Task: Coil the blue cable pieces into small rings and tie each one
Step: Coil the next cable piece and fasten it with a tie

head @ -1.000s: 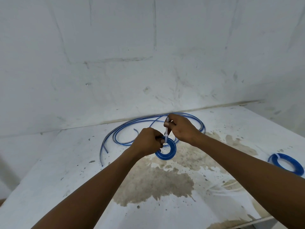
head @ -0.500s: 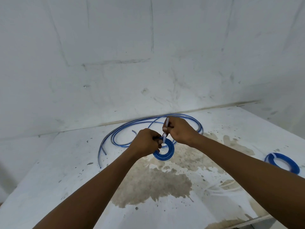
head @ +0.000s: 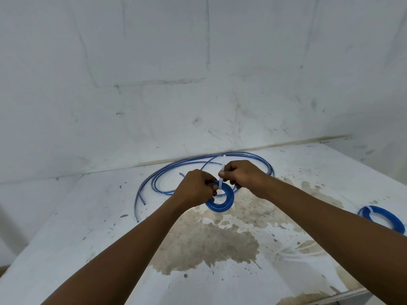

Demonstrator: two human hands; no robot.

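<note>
Small blue coil [head: 220,201] held just above stained white counter [head: 88,227], centre of view. Left hand [head: 195,189] curled round coil's upper-left edge, grip closed on it. Right hand [head: 242,176] just beside, grip pinching white tie [head: 222,175] that stands upright from coil's top. Loose blue cable pieces [head: 176,172] lying in wide loops behind both hands, near wall [head: 198,62]. Second blue coil [head: 382,219], with white tie, flat on counter well apart at right.

A stained white table [head: 88,234] meets a scuffed, perhaps plastered wall [head: 198,62].
</note>
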